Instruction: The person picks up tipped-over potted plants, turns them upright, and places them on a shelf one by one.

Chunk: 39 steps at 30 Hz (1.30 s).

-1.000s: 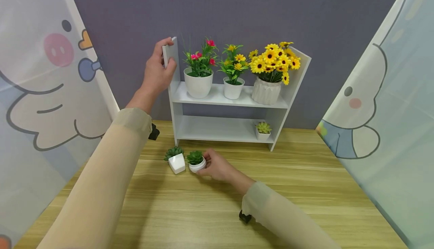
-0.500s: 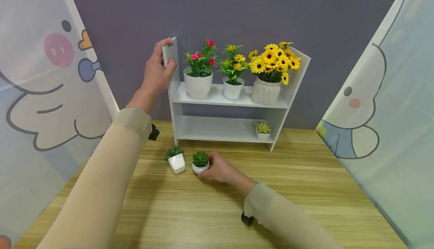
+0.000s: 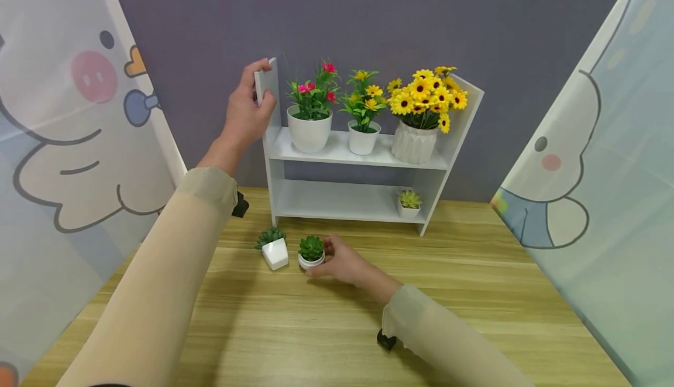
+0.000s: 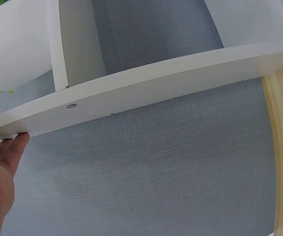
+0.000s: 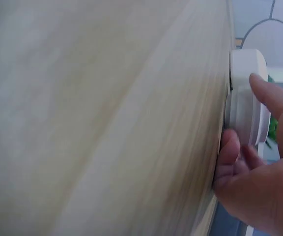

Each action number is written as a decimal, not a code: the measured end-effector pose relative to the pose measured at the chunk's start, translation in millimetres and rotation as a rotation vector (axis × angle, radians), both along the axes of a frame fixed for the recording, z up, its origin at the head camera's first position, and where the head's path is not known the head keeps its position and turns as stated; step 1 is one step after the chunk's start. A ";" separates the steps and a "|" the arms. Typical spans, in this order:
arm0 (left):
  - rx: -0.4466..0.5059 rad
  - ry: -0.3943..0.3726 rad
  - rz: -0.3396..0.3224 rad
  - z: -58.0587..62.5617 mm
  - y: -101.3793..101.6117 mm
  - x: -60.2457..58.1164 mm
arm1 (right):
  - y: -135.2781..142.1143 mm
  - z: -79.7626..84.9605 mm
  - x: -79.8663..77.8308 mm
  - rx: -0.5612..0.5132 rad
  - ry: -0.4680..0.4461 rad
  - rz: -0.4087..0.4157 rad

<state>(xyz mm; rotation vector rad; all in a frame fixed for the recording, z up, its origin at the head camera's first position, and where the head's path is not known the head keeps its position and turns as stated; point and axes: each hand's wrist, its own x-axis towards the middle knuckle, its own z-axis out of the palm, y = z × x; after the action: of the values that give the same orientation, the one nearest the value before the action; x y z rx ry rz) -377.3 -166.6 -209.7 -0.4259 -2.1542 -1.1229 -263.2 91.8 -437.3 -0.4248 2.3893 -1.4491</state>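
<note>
On the wooden table, a small green succulent in a round white pot [image 3: 312, 262] stands upright. My right hand [image 3: 344, 264] holds this pot from its right side, thumb in front and fingers behind; the right wrist view shows the thumb and fingers around the white pot [image 5: 244, 113]. Left of it, another succulent in an angular white pot [image 3: 275, 254] lies tipped over, its leaves toward the back. My left hand [image 3: 247, 112] grips the top of the left side panel of the white shelf [image 3: 358, 161]. In the left wrist view, fingertips [image 4: 18, 142] press on that panel.
The upper board bears a pot of pink flowers [image 3: 309, 132], a smaller pot of yellow flowers [image 3: 363, 140] and a ribbed pot of yellow daisies [image 3: 414, 143]. A pale green succulent [image 3: 408, 205] stands at the lower board's right end. A grey wall [image 3: 368, 12] rises behind.
My right hand has moved the round-potted succulent slightly right, away from the tipped one, and it has gone from tilted to upright. The left hand has stayed on the shelf panel.
</note>
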 end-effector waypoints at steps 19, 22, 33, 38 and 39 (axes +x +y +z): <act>0.007 -0.006 -0.005 -0.6 0.6 -0.4 | 8.9 -1.3 -6.5 -0.047 -0.033 0.018; 0.013 -0.011 -0.009 -0.6 0.7 0.2 | 11.0 0.1 -6.2 -0.072 -0.025 0.000; 0.014 0.001 -0.008 -0.4 0.6 -0.5 | 27.5 0.4 -13.1 -0.140 0.066 -0.066; 0.018 -0.002 -0.009 -0.4 0.5 -0.2 | 38.1 1.5 -19.1 -0.161 0.115 -0.115; 0.020 -0.001 -0.011 -0.4 0.5 -0.3 | 39.8 2.5 -20.6 -0.165 0.127 -0.129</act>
<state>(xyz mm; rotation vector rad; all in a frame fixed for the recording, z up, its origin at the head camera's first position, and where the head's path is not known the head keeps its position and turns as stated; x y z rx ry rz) -377.6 -166.1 -210.2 -0.4286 -2.1422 -1.1495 -283.8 131.6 -434.8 -0.4197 2.4441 -1.7334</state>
